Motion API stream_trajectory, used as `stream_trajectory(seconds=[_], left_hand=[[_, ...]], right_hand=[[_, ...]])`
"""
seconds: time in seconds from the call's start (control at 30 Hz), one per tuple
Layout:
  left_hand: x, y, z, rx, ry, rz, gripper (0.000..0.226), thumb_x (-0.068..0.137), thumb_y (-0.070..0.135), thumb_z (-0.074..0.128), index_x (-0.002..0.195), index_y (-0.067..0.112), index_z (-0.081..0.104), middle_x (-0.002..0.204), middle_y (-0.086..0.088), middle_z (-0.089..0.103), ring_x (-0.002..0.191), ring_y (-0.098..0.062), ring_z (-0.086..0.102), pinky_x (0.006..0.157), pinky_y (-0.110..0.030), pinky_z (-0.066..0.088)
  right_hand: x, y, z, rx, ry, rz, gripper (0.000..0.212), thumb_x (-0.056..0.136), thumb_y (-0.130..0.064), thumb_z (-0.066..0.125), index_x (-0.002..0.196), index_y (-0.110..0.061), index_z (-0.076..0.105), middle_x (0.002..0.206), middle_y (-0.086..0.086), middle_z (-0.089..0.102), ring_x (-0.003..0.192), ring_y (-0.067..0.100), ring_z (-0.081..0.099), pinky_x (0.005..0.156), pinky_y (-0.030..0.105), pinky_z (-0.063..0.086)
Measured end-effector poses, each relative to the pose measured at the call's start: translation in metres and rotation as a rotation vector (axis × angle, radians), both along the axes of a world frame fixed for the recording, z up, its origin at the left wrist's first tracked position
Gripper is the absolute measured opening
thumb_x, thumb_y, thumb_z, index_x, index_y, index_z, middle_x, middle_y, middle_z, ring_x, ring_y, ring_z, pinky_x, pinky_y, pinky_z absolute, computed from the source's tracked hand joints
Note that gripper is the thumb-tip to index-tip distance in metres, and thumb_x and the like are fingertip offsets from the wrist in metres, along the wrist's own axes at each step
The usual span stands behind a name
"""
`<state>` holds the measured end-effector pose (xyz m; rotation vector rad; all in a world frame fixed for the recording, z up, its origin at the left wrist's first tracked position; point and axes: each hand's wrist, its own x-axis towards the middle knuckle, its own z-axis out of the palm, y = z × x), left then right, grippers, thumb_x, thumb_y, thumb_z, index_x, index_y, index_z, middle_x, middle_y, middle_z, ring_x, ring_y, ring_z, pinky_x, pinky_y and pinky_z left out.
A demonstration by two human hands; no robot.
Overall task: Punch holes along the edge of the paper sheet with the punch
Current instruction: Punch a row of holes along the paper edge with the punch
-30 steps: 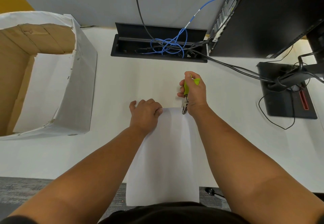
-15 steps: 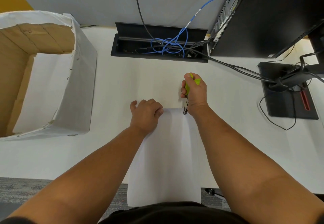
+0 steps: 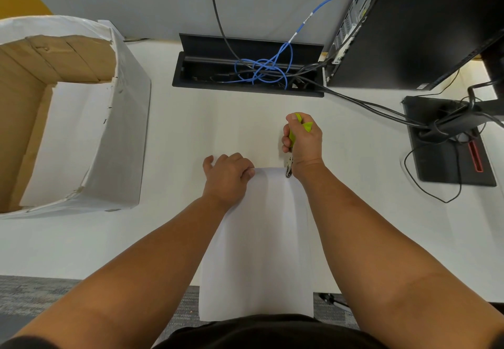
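Compared with the frame one second earlier, the scene is nearly unchanged. The right hand (image 3: 304,141) has shifted very slightly, and the green handle tip protruding above its knuckles appears a little shorter. The left hand (image 3: 227,178) has kept its position at the far left corner of the sheet.

The white rectangular paper sheet (image 3: 259,239) lies flat on the white desk (image 3: 191,130), with its near end overhanging the desk edge toward the person. Its far edge runs between the two hands.

The left hand rests knuckles-up on the far left corner of the sheet, fingers curled, pressing the paper down. Whether the fingertips pinch the edge cannot be determined.

The right hand is clenched around the lime-green-handled metal hole punch (image 3: 291,155). The handles point away from the person; the metal head points toward the person and meets the far edge of the sheet near its right corner, just beside the right wrist.

A white-wrapped open cardboard box (image 3: 120,119) stands well apart to the left. A black cable tray with blue cables (image 3: 245,73) sits beyond the hands.
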<state>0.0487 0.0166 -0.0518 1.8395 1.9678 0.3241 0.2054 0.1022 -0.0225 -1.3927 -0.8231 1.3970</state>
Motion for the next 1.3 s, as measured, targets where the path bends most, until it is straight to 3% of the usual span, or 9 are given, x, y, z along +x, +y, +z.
stream_trajectory(seconds=[0.2, 0.37, 0.63, 1.13, 1.3], left_hand=[[0.0005, 0.0003, 0.0006, -0.002, 0.014, -0.01, 0.022, 0.099, 0.03, 0.048, 0.096, 0.03, 0.069, 0.1, 0.011, 0.063, 0.096, -0.017, 0.054, 0.11, -0.051, 0.016], [-0.0004, 0.0001, -0.0004, 0.006, 0.012, -0.008, 0.022, 0.099, 0.03, 0.048, 0.097, 0.03, 0.07, 0.101, 0.01, 0.063, 0.097, -0.017, 0.054, 0.11, -0.052, 0.016], [-0.0006, -0.0006, -0.0025, 0.012, 0.016, -0.015, 0.022, 0.099, 0.031, 0.047, 0.095, 0.031, 0.069, 0.1, 0.011, 0.063, 0.096, -0.017, 0.055, 0.11, -0.053, 0.016], [-0.0003, 0.0002, -0.002, 0.013, 0.02, -0.007, 0.022, 0.099, 0.031, 0.047, 0.097, 0.03, 0.069, 0.101, 0.011, 0.062, 0.097, -0.017, 0.054, 0.11, -0.051, 0.015], [0.0038, -0.0005, 0.0024, -0.028, 0.098, -0.023, 0.027, 0.1, 0.034, 0.04, 0.104, 0.031, 0.066, 0.105, 0.01, 0.061, 0.102, -0.019, 0.055, 0.111, -0.057, 0.012]], right_hand=[[0.0001, -0.0004, 0.0, -0.002, 0.012, 0.015, 0.011, 0.094, -0.02, 0.056, 0.086, -0.015, 0.061, 0.067, 0.004, 0.054, 0.049, 0.015, 0.043, 0.047, 0.026, 0.037], [0.0013, 0.0007, 0.0005, -0.016, -0.002, 0.023, 0.013, 0.097, -0.02, 0.054, 0.087, -0.015, 0.061, 0.07, 0.006, 0.061, 0.049, 0.016, 0.048, 0.048, 0.026, 0.045], [-0.0003, -0.0005, -0.0002, -0.001, -0.012, 0.01, 0.011, 0.094, -0.012, 0.054, 0.083, -0.012, 0.053, 0.063, 0.005, 0.048, 0.044, 0.014, 0.037, 0.045, 0.024, 0.028], [-0.0016, 0.0014, -0.0013, -0.001, -0.012, -0.001, 0.011, 0.092, -0.01, 0.055, 0.083, -0.012, 0.049, 0.064, 0.006, 0.042, 0.047, 0.014, 0.034, 0.043, 0.02, 0.027], [-0.0014, -0.0001, -0.0005, 0.009, -0.006, -0.003, 0.011, 0.093, -0.01, 0.054, 0.083, -0.012, 0.049, 0.065, 0.006, 0.042, 0.047, 0.012, 0.035, 0.042, 0.02, 0.028]])
